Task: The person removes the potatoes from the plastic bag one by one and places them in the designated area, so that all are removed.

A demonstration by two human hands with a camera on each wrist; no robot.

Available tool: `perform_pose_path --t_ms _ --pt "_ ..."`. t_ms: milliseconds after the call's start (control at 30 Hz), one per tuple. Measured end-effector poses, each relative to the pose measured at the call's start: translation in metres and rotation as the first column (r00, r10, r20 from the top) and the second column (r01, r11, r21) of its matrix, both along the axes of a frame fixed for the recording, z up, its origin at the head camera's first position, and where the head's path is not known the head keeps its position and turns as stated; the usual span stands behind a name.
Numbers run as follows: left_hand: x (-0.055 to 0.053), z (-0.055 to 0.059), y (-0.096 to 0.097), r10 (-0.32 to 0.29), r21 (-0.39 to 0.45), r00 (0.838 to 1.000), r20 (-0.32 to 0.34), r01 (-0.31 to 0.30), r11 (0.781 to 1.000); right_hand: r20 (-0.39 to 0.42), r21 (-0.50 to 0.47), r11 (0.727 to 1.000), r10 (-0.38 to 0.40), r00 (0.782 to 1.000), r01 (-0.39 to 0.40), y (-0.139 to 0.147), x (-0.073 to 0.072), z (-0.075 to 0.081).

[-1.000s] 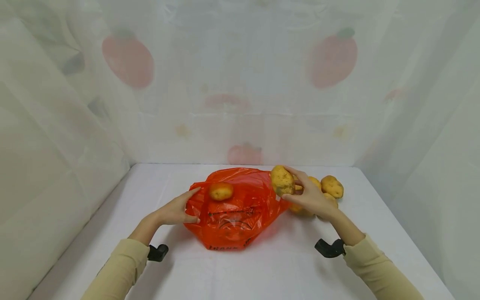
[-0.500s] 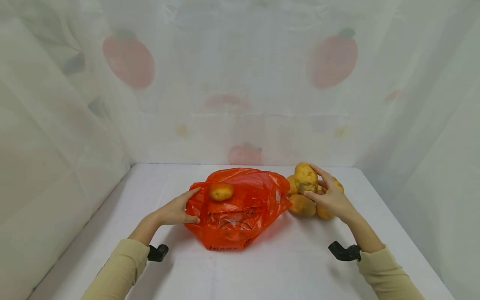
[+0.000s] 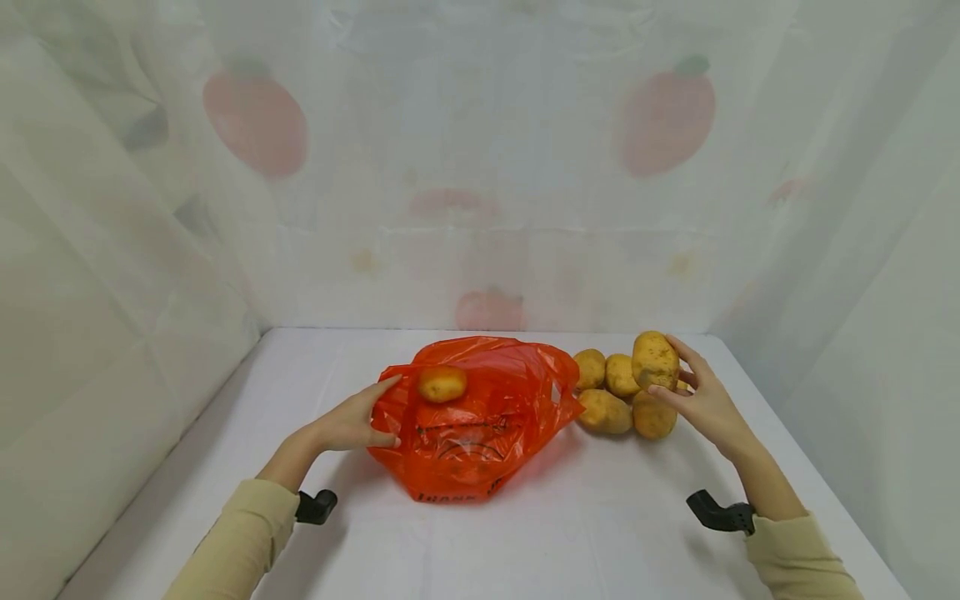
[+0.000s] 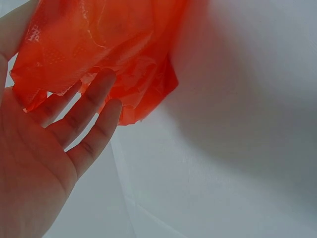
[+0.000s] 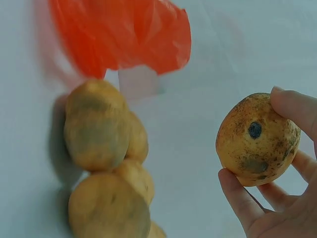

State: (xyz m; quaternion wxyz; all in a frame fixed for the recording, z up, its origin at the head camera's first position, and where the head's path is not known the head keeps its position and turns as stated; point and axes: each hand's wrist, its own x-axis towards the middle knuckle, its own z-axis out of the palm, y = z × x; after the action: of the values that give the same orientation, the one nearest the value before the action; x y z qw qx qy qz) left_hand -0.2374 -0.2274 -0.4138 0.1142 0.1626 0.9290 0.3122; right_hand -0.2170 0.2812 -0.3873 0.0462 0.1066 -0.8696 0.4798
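A red plastic bag [image 3: 480, 450] with dark print lies in the middle of the table. A potato [image 3: 442, 383] shows within the bag's outline on its left side. My left hand [image 3: 348, 421] is at the bag's left edge, its fingers spread and nearly straight against the plastic; the left wrist view shows the fingers [image 4: 81, 119] against the red film. Over at the right, my right hand [image 3: 708, 404] grips a yellow-brown potato [image 3: 655, 360] between thumb and fingers. That potato [image 5: 257, 141] has a dark spot and stands apart from the pile in the right wrist view.
Several potatoes [image 3: 604, 412] lie in a cluster just right of the bag, partly below the held one. White cloth covers the table [image 3: 525, 542]. Pale curtains [image 3: 480, 267] with faded red fruit prints hang behind and at both sides.
My right hand has carried its potato rightward, from beside the bag's right edge to the right side of the potato cluster. The left hand and the bag have stayed in place.
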Motion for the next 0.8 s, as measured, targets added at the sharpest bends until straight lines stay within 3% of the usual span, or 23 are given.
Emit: perform_pose_path --t_ms 800 --pt "0.0 0.0 -0.001 0.003 -0.001 1.0 -0.001 -0.003 1.0 0.076 0.04 0.994 -0.108 0.991 0.105 0.052 0.009 -0.034"
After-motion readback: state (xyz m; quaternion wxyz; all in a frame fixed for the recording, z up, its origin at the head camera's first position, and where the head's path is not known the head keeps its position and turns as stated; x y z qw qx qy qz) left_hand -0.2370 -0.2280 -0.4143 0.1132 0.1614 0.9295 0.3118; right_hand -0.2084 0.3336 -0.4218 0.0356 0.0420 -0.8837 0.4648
